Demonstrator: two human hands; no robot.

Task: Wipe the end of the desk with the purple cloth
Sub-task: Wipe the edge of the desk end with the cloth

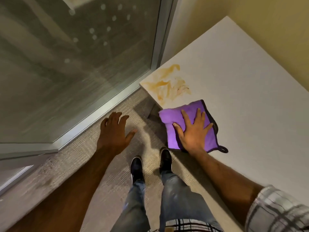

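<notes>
The white desk (242, 91) runs from the lower right up toward the wall, its end near the window. An orange-brown smear (167, 82) spreads over that end corner. Just below the smear lies the folded purple cloth (172, 118) with a dark border and a hanging loop, partly over the desk's front edge. My right hand (192, 131) presses flat on the cloth with fingers spread. My left hand (115, 131) hovers over the carpet to the left of the desk, fingers apart and holding nothing.
A tall glass window (75, 64) with a metal frame stands to the left of the desk end. Beige carpet (100, 164) covers the floor, and my two dark shoes (150, 166) stand beside the desk's front edge. A yellowish wall (275, 30) backs the desk.
</notes>
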